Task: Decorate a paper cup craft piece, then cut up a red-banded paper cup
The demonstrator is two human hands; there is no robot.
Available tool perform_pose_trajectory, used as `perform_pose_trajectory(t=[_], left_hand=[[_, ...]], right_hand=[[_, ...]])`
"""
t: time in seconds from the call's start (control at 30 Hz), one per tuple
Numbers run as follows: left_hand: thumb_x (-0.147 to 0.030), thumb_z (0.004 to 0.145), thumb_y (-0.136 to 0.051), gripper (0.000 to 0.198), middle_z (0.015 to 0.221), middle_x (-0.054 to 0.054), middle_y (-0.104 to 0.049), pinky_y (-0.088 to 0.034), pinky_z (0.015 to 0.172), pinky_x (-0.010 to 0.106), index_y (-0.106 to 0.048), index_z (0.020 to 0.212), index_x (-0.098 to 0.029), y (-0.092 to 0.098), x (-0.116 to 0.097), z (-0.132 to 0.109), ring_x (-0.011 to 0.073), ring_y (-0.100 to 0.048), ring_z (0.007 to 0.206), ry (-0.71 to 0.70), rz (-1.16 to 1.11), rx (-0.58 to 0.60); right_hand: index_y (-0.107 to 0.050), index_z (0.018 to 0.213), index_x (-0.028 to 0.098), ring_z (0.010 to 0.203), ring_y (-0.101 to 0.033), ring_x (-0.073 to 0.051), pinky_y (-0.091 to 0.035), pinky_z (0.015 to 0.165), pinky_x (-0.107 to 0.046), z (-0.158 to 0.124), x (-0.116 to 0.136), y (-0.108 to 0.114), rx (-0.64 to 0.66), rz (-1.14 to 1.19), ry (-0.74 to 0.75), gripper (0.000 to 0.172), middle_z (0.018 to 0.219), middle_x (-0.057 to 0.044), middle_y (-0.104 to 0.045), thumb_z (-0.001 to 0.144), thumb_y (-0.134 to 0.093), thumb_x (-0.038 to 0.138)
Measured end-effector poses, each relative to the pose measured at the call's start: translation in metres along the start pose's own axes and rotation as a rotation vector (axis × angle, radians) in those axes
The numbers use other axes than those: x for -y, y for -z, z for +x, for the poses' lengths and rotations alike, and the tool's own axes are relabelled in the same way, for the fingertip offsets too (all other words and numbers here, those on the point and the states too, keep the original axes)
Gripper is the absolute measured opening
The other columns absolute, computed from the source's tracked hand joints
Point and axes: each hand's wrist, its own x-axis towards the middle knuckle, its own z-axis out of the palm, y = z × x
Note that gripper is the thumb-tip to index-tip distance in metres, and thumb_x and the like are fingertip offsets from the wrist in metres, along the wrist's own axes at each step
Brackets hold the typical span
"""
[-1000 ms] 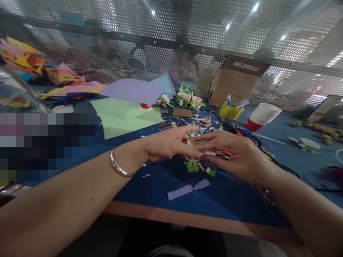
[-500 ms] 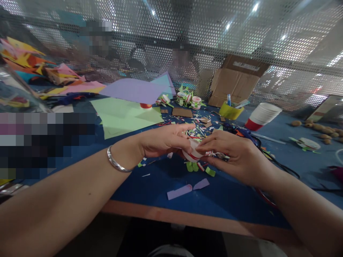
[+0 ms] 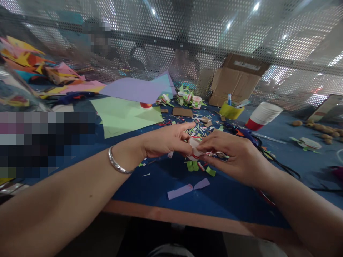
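A small white paper cup piece with a red band [image 3: 195,152] is held between my two hands above the blue tabletop. My left hand [image 3: 171,141] pinches its left side with thumb and fingers, the index finger stretched out past it. My right hand [image 3: 230,151] grips the right side, fingertips on the rim and thumb beneath. Green paper pieces [image 3: 192,165] lie just below the cup piece. Nearer the table edge are two purple paper strips [image 3: 180,192]. Paper scraps [image 3: 200,126] are scattered behind my hands.
Behind lie a green sheet [image 3: 128,116] and a purple sheet [image 3: 134,90]. Several small cup crafts with green strips [image 3: 196,102] stand by the perforated screen. To the right are a yellow holder [image 3: 230,110], stacked paper cups [image 3: 265,115], a blue glue gun [image 3: 242,132] and a cardboard box [image 3: 235,84].
My hands have shifted very slightly around the cup piece, which is turned a little. Both still hold it; the things on the table stay put.
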Motion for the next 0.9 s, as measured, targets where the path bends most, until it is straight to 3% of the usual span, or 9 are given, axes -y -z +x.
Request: perform_pose_trajectory(t=[0.13,0.37,0.53,0.9], left_hand=[[-0.001,0.067,-0.074,0.120,0.099,0.008,-0.076,-0.048,0.079,0.028,-0.003,0.163,-0.014,-0.0021,0.0007,0.0005,0.0182,-0.070,0.086,-0.003,-0.074,0.023],[0.003,0.066,-0.074,0.124,0.095,0.003,-0.077,-0.051,0.074,0.024,0.001,0.163,-0.016,-0.0013,0.0005,-0.0005,0.0152,-0.071,0.082,0.002,-0.149,0.094],[0.002,0.066,-0.075,0.123,0.101,0.005,-0.078,-0.052,0.077,0.024,0.000,0.163,-0.018,0.0003,0.0009,-0.0004,0.0154,-0.073,0.084,-0.010,-0.179,0.133],[0.003,0.065,-0.070,0.123,0.094,0.004,-0.079,-0.047,0.074,0.022,0.003,0.162,-0.013,0.0027,-0.0041,-0.0014,0.0134,-0.071,0.079,0.018,-0.194,0.108]], right_hand=[[-0.075,0.105,0.016,0.094,-0.066,-0.023,-0.053,0.082,-0.038,-0.0001,0.0027,-0.0002,0.006,-0.008,-0.016,0.015,0.099,-0.011,-0.073,0.093,-0.067,0.020],[-0.076,0.103,0.016,0.094,-0.067,-0.020,-0.052,0.082,-0.035,-0.0010,0.0054,0.0011,-0.003,0.018,-0.049,0.015,0.100,-0.010,-0.072,0.094,-0.068,0.025],[-0.076,0.103,0.016,0.097,-0.068,-0.019,-0.053,0.084,-0.033,-0.0020,0.0056,0.0024,-0.010,0.034,-0.046,0.014,0.102,-0.009,-0.072,0.093,-0.069,0.023],[-0.075,0.108,0.017,0.103,-0.067,-0.019,-0.054,0.089,-0.033,-0.0014,0.0041,0.0058,-0.009,-0.014,-0.001,0.017,0.107,-0.010,-0.073,0.096,-0.063,0.019]])
